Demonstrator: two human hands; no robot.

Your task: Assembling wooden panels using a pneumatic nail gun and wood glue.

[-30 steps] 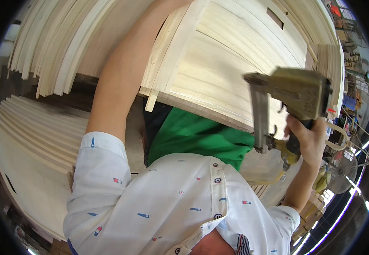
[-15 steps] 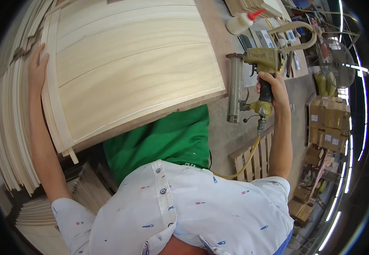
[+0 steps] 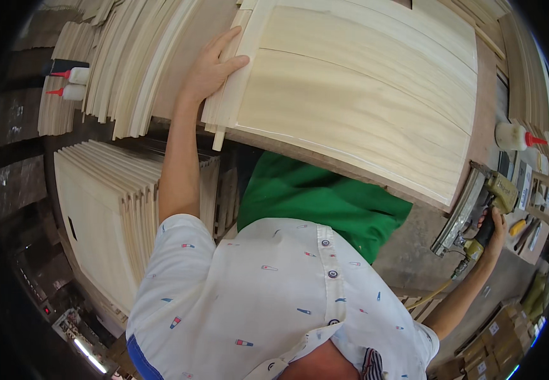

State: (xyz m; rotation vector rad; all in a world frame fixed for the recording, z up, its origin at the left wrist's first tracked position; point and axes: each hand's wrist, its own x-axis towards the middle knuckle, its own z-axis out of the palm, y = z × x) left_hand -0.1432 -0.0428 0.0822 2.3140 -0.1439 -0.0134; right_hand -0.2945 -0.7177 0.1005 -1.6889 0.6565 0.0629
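A pale wooden panel [image 3: 356, 101] of several boards lies on the bench before me, a thin white line along its near edge. My left hand [image 3: 214, 68] rests on the wooden strips [image 3: 244, 69] at the panel's left edge, thumb and fingers spread. Out to the right, my right hand [image 3: 494, 231] is wrapped around the black grip of a pneumatic nail gun [image 3: 501, 193]. The gun's long metal magazine is tilted, close to the panel's near right corner. A yellow air hose [image 3: 429, 296] runs from its handle.
Long wooden strips [image 3: 138, 63] lie in a stack on the left, with two red-tipped glue bottles [image 3: 75, 93] beyond. Finished-looking panels [image 3: 100, 209] stand below. Another glue bottle [image 3: 510, 136] is on the right. Cardboard boxes [image 3: 496, 342] sit at lower right.
The view has turned left, so the panel and nail gun sit farther right in it. My left hand stays at the strips, and my right hand still grips the gun, now more tilted.
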